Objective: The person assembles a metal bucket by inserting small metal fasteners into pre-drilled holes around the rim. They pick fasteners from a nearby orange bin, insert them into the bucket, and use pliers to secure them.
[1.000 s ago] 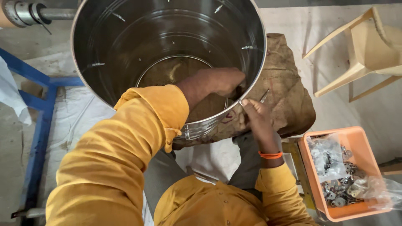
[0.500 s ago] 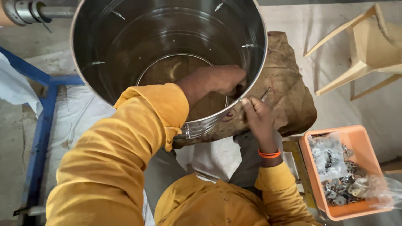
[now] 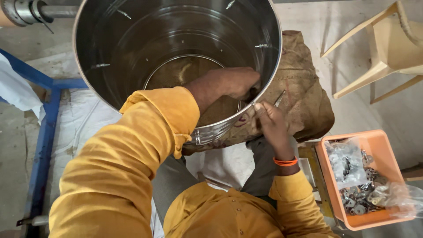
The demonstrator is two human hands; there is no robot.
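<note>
A person in yellow sleeves works at a large stainless steel drum (image 3: 132,66) lying on burlap sacking (image 3: 304,97). The right hand (image 3: 271,123) pinches a thin metal tool (image 3: 279,98) outside the rim; the left hand (image 3: 233,81) reaches inside, fingers curled against the wall. Beyond, an orange tray (image 3: 379,141) holds metal fittings.

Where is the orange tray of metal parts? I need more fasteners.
In the head view, the orange tray sits at lower right, beside the right hand's side, below the pale chair.
</note>
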